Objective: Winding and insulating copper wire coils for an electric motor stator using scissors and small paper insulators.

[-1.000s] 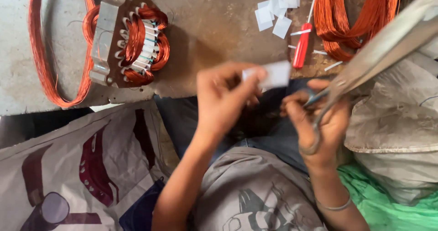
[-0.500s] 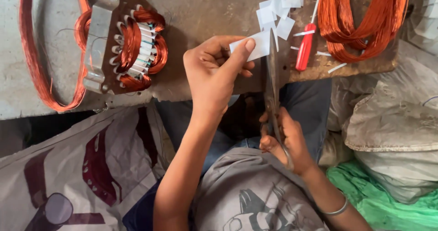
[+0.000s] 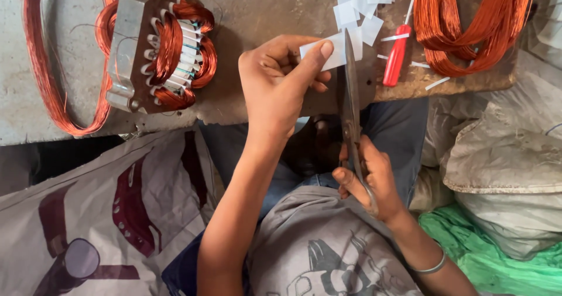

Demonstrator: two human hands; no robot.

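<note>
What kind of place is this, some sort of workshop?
Probably a small motor-rewinding repair shop: a stator wound with copper wire lies on the worn bench, loose copper coils beside it, and a red screwdriver among cut white paper pieces.

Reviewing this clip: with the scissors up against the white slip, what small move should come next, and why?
Probably close the scissors: the right hand holds their blades at the white paper slip, which the left hand pinches taut; cut pieces lie beyond.

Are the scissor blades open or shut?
Shut: the scissors in the right hand show one narrow blade line beside the white paper strip.
</note>
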